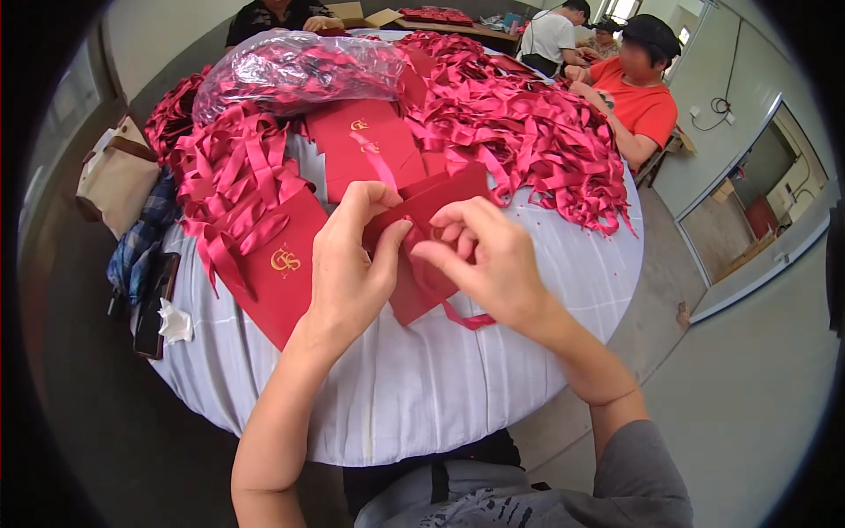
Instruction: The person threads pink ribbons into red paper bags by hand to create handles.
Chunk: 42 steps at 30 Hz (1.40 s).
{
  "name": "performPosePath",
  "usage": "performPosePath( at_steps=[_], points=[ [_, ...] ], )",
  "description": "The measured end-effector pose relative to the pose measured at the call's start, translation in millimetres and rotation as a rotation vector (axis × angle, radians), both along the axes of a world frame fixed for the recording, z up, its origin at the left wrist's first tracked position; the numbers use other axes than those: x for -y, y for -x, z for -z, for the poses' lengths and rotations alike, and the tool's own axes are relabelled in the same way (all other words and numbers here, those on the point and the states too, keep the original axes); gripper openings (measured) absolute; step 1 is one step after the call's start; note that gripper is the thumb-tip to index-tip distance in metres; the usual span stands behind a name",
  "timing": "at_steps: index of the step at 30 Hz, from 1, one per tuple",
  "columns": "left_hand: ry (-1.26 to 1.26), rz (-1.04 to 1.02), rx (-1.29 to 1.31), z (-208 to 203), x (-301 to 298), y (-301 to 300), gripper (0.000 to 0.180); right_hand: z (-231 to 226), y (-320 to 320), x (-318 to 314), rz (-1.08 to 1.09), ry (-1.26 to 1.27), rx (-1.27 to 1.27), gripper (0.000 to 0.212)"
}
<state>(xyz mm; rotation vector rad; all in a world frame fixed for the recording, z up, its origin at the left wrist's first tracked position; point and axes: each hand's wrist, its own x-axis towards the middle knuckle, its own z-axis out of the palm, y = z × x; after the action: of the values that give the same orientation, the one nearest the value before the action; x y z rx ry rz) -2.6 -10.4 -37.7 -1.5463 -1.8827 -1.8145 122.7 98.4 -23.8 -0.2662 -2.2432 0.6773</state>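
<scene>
A dark red paper bag (462,189) stands tilted in front of me above the near part of the table. My left hand (356,264) pinches its upper edge, thumb on the near side and fingers behind. A pink-red satin ribbon (420,268) runs down the bag's near face from beside my left thumb, and a ribbon loop (468,319) hangs out below. Close to that ribbon, my right hand (488,251) has its fingers curled in toward the thumb; what lies between them is hidden. Another red bag (273,286) with a gold emblem lies flat to the left, ribbons over its top.
Ribbon-handled bags pile up at right (546,150) and left (233,158). A clear plastic sack (295,75) of ribbons stands behind stacked red bags (387,145). A crumpled tissue (175,322) lies at the left table edge. A person in orange-red (647,106) sits at right.
</scene>
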Motion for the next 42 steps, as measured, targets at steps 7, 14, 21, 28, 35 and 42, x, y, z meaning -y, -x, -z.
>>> performPosePath(
  at_steps=[7, 14, 21, 28, 35, 42],
  points=[
    [0.037, 0.013, 0.057, -3.2, 3.1, -10.0, 0.036, -25.9, 6.8, -24.5, 0.051, -0.300, -0.142, 0.008],
    [-0.057, 0.017, -0.150, 1.1, 2.6, -13.4, 0.035, -52.6, 23.3, -44.9, -0.192, -0.343, 0.254, 0.029],
    [-0.022, 0.043, -0.211, -4.3, 4.2, -18.8, 0.038, -83.5, 31.8, -45.2, -0.444, -0.128, 0.769, 0.029],
    [-0.005, 0.050, -0.283, -4.1, 4.4, -22.0, 0.039, -77.7, 28.2, -52.0, -0.440, 0.113, 0.704, 0.022],
    [0.011, 0.022, -0.310, -3.1, 4.6, -21.5, 0.033, -61.1, 25.8, -52.1, -0.487, 0.304, 0.462, 0.016],
    [0.015, 0.001, -0.341, -6.5, 2.4, -22.0, 0.029, -55.8, 26.1, -47.6, -0.401, 0.313, 0.268, 0.013]
  ],
)
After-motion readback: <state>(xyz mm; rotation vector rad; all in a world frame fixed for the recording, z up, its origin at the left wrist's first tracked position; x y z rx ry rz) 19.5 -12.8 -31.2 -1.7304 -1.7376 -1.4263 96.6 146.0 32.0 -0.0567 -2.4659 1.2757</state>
